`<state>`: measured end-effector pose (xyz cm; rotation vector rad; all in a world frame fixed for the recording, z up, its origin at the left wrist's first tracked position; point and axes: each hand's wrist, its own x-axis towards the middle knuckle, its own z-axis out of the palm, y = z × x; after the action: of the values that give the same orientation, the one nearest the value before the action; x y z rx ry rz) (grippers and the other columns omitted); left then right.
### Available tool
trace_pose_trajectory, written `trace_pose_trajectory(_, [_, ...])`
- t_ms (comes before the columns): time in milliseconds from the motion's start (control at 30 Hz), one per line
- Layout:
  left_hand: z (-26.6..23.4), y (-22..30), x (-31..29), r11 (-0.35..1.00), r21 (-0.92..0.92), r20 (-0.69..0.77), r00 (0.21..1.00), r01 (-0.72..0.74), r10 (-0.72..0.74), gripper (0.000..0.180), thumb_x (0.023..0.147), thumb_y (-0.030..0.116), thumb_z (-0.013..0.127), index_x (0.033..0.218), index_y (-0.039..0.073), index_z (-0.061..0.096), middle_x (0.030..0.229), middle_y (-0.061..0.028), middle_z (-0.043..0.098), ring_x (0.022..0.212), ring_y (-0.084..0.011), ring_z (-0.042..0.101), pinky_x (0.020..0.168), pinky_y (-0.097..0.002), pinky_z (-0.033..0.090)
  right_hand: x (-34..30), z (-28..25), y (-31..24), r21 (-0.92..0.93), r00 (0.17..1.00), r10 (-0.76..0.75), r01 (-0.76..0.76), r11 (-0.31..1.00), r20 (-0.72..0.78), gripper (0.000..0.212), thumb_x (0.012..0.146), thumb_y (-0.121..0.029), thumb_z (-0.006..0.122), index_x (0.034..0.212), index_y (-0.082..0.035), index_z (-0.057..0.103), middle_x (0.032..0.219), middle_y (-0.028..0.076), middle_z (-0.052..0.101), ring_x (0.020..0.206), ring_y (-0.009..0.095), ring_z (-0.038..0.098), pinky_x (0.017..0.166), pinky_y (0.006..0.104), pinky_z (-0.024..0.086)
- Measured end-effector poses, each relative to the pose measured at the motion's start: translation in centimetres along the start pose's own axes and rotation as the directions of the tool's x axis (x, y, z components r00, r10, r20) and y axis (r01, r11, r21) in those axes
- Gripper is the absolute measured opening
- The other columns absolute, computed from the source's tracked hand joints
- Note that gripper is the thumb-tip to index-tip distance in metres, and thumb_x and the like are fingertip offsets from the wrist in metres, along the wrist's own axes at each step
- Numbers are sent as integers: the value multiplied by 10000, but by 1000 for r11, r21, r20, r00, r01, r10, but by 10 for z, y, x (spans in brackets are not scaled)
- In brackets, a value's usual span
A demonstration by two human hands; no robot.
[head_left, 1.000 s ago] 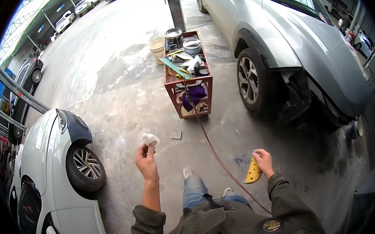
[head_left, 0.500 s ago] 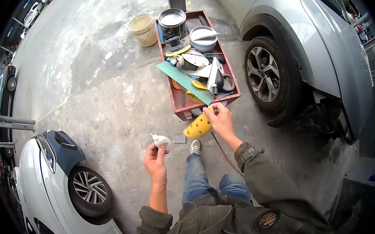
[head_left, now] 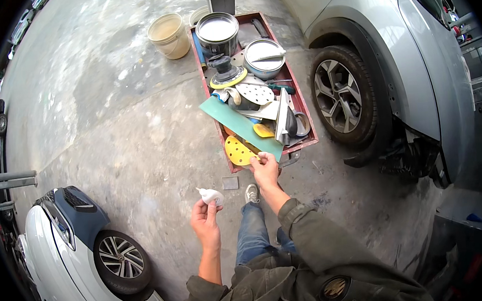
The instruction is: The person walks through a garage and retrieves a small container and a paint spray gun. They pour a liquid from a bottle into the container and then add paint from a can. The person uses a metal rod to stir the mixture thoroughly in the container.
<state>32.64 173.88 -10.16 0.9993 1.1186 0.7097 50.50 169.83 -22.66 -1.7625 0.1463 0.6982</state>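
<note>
A small white bottle with a pointed tip [head_left: 210, 196] is pinched between the thumb and fingers of my left hand [head_left: 206, 221], in front of my legs. My right hand [head_left: 266, 172] has closed on the edge of a yellow sanding disc with holes [head_left: 239, 151]. The disc is over the near left corner of a red tool cart [head_left: 308, 140]; whether it rests on things there I cannot tell. Just beyond it a long green sheet [head_left: 238, 119] slants across the cart. A round sander with a yellow pad [head_left: 224, 72] and a white perforated disc [head_left: 255, 93] lie farther back.
Two open cans, a dark one [head_left: 210, 44] and a lidded-looking silver one [head_left: 257, 69], stand in the cart. Left of it is a beige bucket [head_left: 168, 37]. A silver car [head_left: 392, 53] flanks the right, a white car [head_left: 62, 249] the lower left. A grey square [head_left: 230, 183] lies on the floor.
My right hand has moved down a little and left, bringing the yellow sanding disc over the cart's near corner. My left hand keeps the bottle, slightly lower. The cart now appears nearer.
</note>
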Motion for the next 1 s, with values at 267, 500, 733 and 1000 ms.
trace_pose_trajectory(267, [-2,-6,22,1000,-28,59,998,0,1,198,957,59,555,1131,-32,529,1056,-122,652,927,-158,632,798,-310,545,-9,-26,-13,-404,981,-80,147,903,179,328,823,-62,656,1134,38,624,1245,209,606,987,218,680,830,308,526])
trace_pose_trajectory(500, [2,-4,26,998,-61,75,997,-30,35,201,955,49,543,1143,-12,506,1096,-129,640,972,-176,631,801,-315,551,-9,-34,-1,-137,915,-230,288,948,331,357,847,-93,614,1189,10,612,1339,263,513,1113,330,617,899,348,506])
trace_pose_trajectory(733, [8,3,7,995,-88,40,998,-50,54,229,918,4,577,1135,-7,505,1095,-122,627,979,-179,628,824,-327,561,-35,-73,-33,-213,868,-107,237,948,485,274,877,-109,606,1117,17,645,964,130,711,886,177,700,776,297,536])
trace_pose_trajectory(1000, [15,1,-34,987,-137,53,994,-86,94,253,874,-54,602,1106,5,520,1064,-105,639,958,-157,629,830,-318,554,-49,-179,-20,-255,896,-1,127,958,445,208,919,-101,607,1094,0,658,952,73,709,819,129,679,656,242,531])
